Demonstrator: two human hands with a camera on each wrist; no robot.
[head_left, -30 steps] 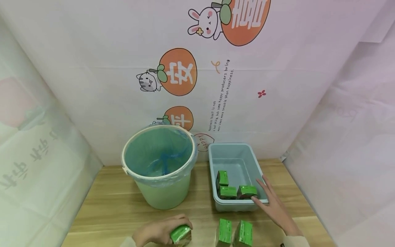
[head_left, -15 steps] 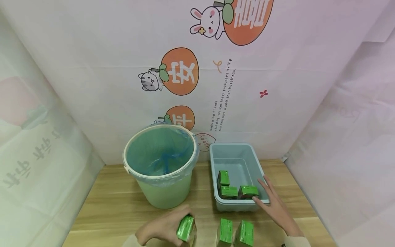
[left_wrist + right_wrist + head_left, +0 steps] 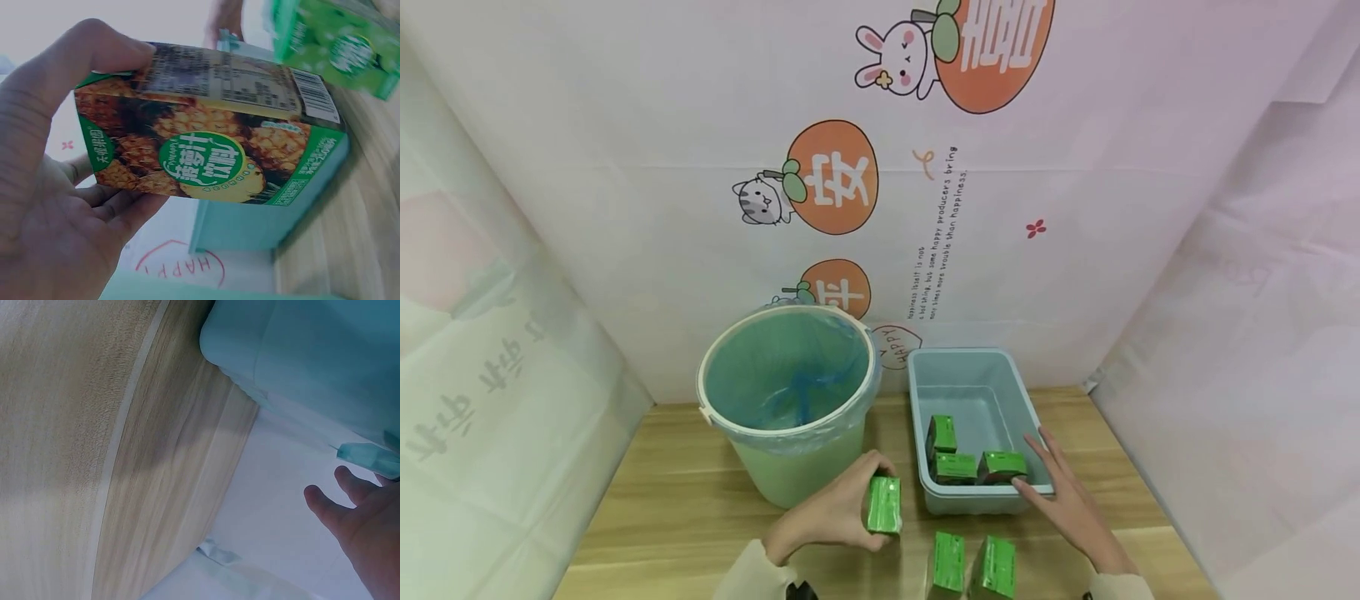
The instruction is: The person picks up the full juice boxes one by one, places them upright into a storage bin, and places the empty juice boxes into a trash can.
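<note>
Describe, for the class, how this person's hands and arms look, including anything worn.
The left hand and right hand are bare, without gloves. The left sleeve and right sleeve are cream and end near the wrists. A small black object shows beside the left sleeve, too cut off to identify.

On your wood-grain tabletop [image 3: 655, 500]: pale-green round plastic bucket [image 3: 797, 471] left, light-blue rectangular plastic tub [image 3: 966, 505] right. Three boxy green-topped cartons [image 3: 955, 468] in its near half, two more [image 3: 950, 562] before it. Your left hand [image 3: 838, 510] holds another [image 3: 884, 504] left of that pair; right hand [image 3: 1069, 504] at tub's near right corner.
</note>
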